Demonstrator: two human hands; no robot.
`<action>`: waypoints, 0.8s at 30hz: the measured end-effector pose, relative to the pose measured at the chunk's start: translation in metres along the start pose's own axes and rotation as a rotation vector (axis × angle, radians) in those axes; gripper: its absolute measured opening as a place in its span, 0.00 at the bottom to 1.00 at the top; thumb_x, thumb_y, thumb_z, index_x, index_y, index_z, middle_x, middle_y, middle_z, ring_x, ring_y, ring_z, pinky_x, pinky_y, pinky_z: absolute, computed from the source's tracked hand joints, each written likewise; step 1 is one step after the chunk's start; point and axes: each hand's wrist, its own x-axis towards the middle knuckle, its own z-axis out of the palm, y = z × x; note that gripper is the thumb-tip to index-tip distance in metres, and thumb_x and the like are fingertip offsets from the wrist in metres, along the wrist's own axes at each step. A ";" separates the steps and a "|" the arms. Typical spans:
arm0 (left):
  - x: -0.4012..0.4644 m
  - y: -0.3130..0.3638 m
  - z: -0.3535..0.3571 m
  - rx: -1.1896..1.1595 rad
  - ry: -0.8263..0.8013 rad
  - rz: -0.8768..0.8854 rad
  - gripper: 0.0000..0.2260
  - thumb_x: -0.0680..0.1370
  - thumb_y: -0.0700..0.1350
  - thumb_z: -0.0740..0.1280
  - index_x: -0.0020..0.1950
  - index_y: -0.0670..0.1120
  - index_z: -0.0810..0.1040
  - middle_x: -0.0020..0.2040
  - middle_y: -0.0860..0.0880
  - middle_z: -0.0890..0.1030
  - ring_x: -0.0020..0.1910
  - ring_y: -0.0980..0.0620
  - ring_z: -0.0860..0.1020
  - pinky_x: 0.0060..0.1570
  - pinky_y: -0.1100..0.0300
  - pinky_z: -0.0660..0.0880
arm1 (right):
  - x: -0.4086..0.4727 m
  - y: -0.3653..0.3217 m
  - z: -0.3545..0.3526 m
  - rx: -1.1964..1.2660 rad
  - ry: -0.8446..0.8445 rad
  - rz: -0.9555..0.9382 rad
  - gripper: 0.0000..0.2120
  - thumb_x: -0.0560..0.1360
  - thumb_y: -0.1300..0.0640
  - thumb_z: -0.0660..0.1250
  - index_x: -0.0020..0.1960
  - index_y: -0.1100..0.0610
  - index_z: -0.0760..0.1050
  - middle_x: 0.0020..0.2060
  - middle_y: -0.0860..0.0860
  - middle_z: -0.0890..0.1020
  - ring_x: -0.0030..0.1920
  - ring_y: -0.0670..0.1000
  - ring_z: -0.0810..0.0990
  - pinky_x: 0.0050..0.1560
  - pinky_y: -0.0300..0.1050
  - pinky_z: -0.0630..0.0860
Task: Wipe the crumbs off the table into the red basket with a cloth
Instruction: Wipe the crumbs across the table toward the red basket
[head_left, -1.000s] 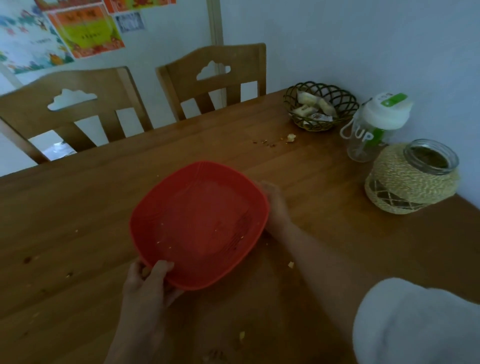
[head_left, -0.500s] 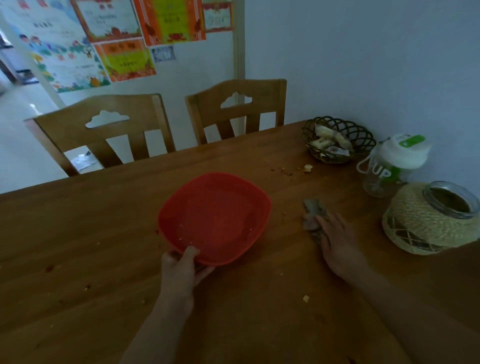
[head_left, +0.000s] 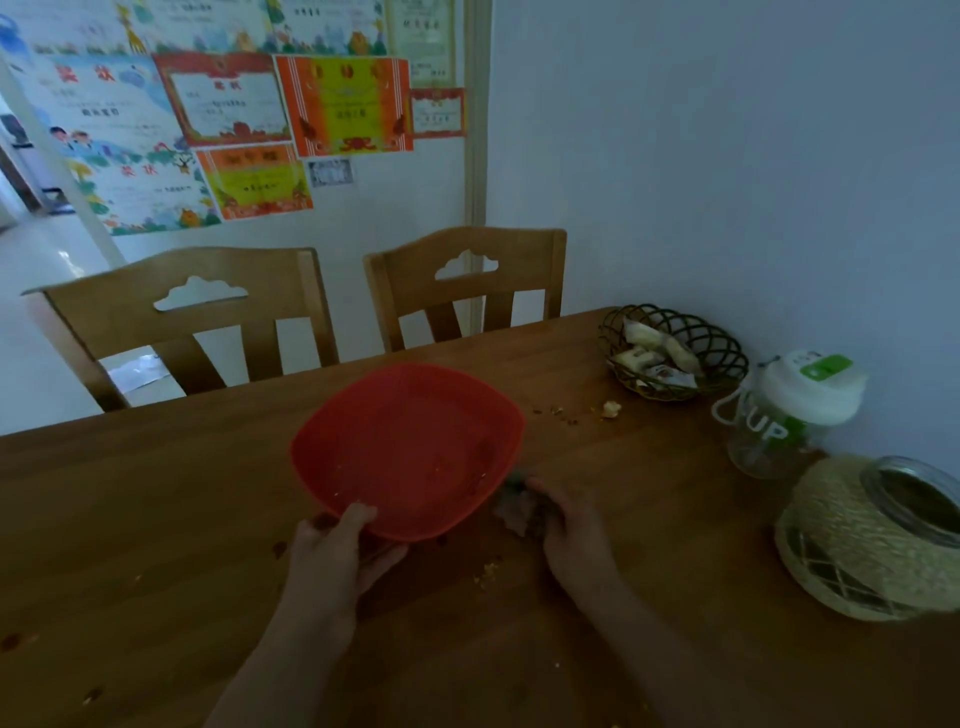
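Observation:
The shallow red basket (head_left: 410, 447) sits tilted on the wooden table (head_left: 156, 519), with a few crumbs inside it. My left hand (head_left: 337, 551) grips its near rim, thumb on top. My right hand (head_left: 566, 530) holds a small dark cloth (head_left: 519, 512) pressed to the table right at the basket's near right edge. Crumbs (head_left: 488, 571) lie on the wood between my hands. More crumbs and a larger bit (head_left: 610, 409) lie beyond the basket to the right.
A dark wire bowl of wrapped snacks (head_left: 675, 353) stands at the back right. A clear jar with a white lid (head_left: 784, 410) and a twine-wrapped glass jar (head_left: 872, 540) stand along the right wall. Two wooden chairs (head_left: 197, 317) are behind the table.
My right hand has drawn the cloth left and nearer, from the open table up to the basket's right edge. My left hand keeps its grip on the near rim. The camera tilted up.

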 end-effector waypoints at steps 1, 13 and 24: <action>0.002 0.002 0.004 -0.003 -0.003 -0.009 0.17 0.78 0.39 0.69 0.66 0.40 0.71 0.60 0.43 0.78 0.53 0.46 0.81 0.37 0.55 0.83 | 0.000 -0.001 -0.004 0.093 0.054 0.056 0.19 0.78 0.68 0.57 0.64 0.55 0.76 0.59 0.55 0.78 0.61 0.53 0.76 0.65 0.46 0.72; 0.034 0.006 -0.006 -0.057 0.014 0.026 0.21 0.77 0.38 0.69 0.69 0.40 0.70 0.62 0.43 0.77 0.57 0.44 0.79 0.34 0.56 0.83 | 0.068 0.082 -0.087 -0.607 0.132 0.378 0.28 0.79 0.57 0.56 0.76 0.64 0.52 0.76 0.60 0.55 0.77 0.58 0.52 0.76 0.49 0.48; 0.061 0.009 -0.017 -0.092 0.042 0.063 0.17 0.77 0.37 0.69 0.65 0.38 0.73 0.61 0.40 0.79 0.57 0.43 0.80 0.31 0.56 0.82 | 0.145 0.073 -0.059 -0.446 -0.090 0.219 0.28 0.78 0.62 0.56 0.76 0.58 0.55 0.76 0.56 0.57 0.76 0.57 0.53 0.75 0.50 0.52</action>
